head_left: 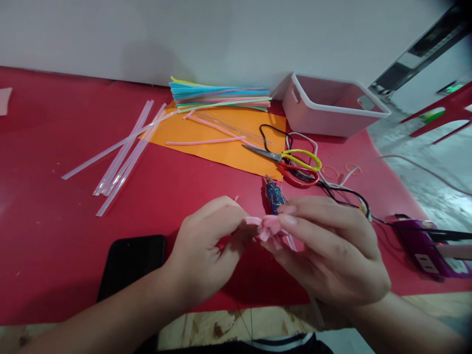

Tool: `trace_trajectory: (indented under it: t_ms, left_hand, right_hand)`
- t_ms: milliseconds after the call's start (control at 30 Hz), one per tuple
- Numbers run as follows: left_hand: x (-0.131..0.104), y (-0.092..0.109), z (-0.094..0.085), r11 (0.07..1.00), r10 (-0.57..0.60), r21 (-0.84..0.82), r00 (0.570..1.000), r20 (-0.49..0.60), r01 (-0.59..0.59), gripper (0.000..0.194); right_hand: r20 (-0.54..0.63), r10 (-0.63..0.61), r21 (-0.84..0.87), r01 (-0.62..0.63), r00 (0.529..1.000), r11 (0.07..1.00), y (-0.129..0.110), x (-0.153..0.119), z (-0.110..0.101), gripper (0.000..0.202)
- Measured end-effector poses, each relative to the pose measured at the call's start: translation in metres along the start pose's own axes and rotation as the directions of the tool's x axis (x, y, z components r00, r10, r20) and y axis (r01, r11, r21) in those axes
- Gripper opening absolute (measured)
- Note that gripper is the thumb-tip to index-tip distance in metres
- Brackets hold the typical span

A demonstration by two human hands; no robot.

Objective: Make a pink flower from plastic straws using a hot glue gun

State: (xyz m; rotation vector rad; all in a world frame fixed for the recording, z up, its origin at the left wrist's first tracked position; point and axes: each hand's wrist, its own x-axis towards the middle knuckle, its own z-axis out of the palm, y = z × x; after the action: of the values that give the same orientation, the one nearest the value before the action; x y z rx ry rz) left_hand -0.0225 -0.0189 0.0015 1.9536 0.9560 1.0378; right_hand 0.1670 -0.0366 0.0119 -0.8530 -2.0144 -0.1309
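Between both hands is a small pink flower-like piece, apparently made of bent fuzzy pipe cleaner. My left hand is closed, pinching its left side. The thumb and fingers of my right hand grip its right side. A translucent stick shows just under the piece by my right fingers; whether it is joined to the piece I cannot tell. Just beyond my right fingertips lies a dark blue, stained glue gun, its nozzle facing away and its rear hidden.
Scissors and an orange sheet lie beyond the hands, with a bundle of pipe cleaners at the back. Translucent sticks and a black phone are left. Right are a pink bin, cables and a purple power strip.
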Motion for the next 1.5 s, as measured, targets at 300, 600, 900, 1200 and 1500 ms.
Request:
trace_trajectory:
  t_ms: [300, 600, 900, 1200, 1500]
  left_hand:
    - [-0.001, 0.0, 0.0, 0.998, 0.06, 0.027, 0.998, -0.006, -0.06, 0.021]
    - [0.001, 0.001, 0.002, 0.999, 0.044, 0.012, 0.999, -0.024, -0.043, 0.018]
    - [-0.004, -0.001, 0.0, 0.998, 0.021, 0.052, 1.0, 0.007, -0.022, 0.015]
    - [-0.002, -0.004, 0.001, 0.995, -0.018, 0.101, 1.0, 0.017, 0.016, 0.013]
    - [-0.003, -0.004, 0.002, 0.994, -0.049, 0.1, 0.998, 0.044, 0.045, 0.013]
  right_hand:
    - [0.026, 0.017, 0.0, -0.017, 1.0, 1.0, -0.002, 0.0, -0.003, 0.029]
    - [0.006, 0.061, 0.036, -0.061, 0.998, 0.997, -0.002, -0.001, 0.0, 0.033]
    - [0.128, 0.309, 0.271, -0.333, 0.942, 0.903, 0.002, 0.002, -0.005, 0.028]
    - [0.385, 0.491, 0.466, -0.624, 0.781, 0.627, 0.019, 0.01, -0.01, 0.01]
    - [0.492, 0.49, 0.378, -0.683, 0.72, 0.625, 0.028, 0.01, -0.018, 0.013]
